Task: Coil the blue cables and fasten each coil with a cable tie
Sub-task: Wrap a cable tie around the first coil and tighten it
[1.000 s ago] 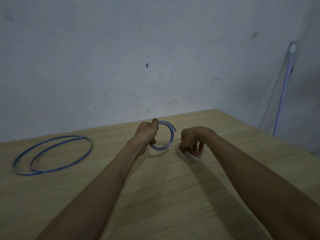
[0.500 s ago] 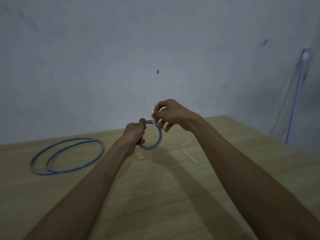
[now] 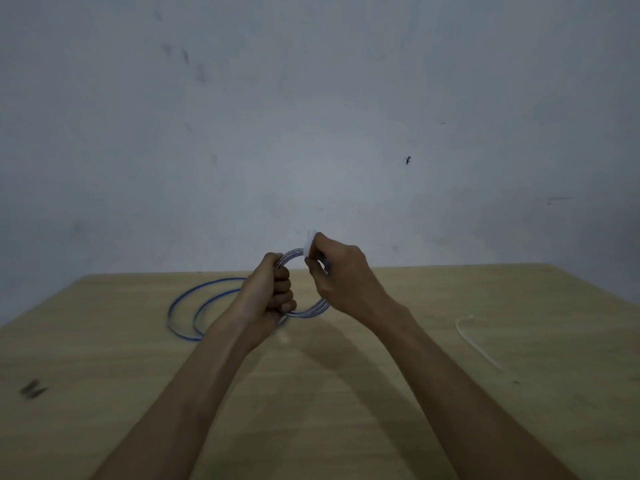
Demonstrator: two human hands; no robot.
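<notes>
So roughly halfway, I'd say. One blue cable is already wound into a small tight coil (image 3: 313, 310), held up in the air above the table (image 3: 450, 427). The left hand (image 3: 273, 299) has its fingers (image 3: 283, 285) wrapped fully round the left side of the loop. The right hand (image 3: 346, 282) is at the top of the coil, thumb and fingertips pinched shut on a white cable tie (image 3: 309, 240). Can't tell if the tie is threaded round the strands or locked yet, it's too blurry there.

Still to do: cinch that tie, then deal with the second blue cable (image 3: 173, 306), which lies on the table behind the left hand in a couple of big loose loops, untied. A spare cable tie (image 3: 476, 344) sits on the table well off to the right, presumably for that one.
</notes>
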